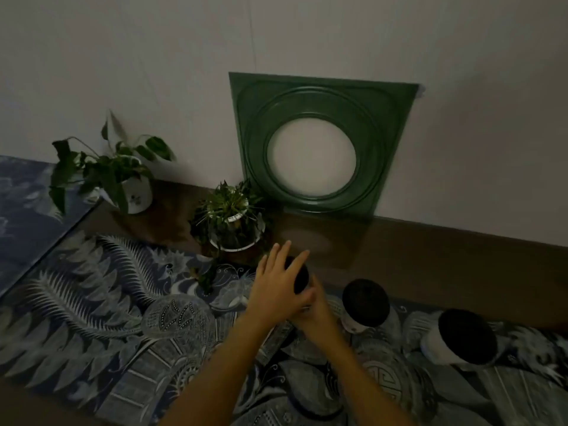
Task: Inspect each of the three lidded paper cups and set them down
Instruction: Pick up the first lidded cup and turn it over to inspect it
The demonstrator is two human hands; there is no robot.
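Observation:
Three white paper cups with black lids are on a patterned blue-grey cloth (92, 318). The leftmost cup (302, 279) is held between both hands, and only part of its dark lid shows. My right hand (319, 315) is wrapped around its body from below. My left hand (276, 290) lies flat against the lid and side with its fingers straight and spread. The middle cup (365, 302) and the right cup (467, 336) stand untouched to the right, both seen tilted by the wide lens.
A small potted plant (230, 222) stands just behind the hands, and a larger one (123, 179) is at the back left. A green square panel with a white round centre (313, 149) leans on the wall. A brown tabletop strip (430, 256) runs behind the cloth.

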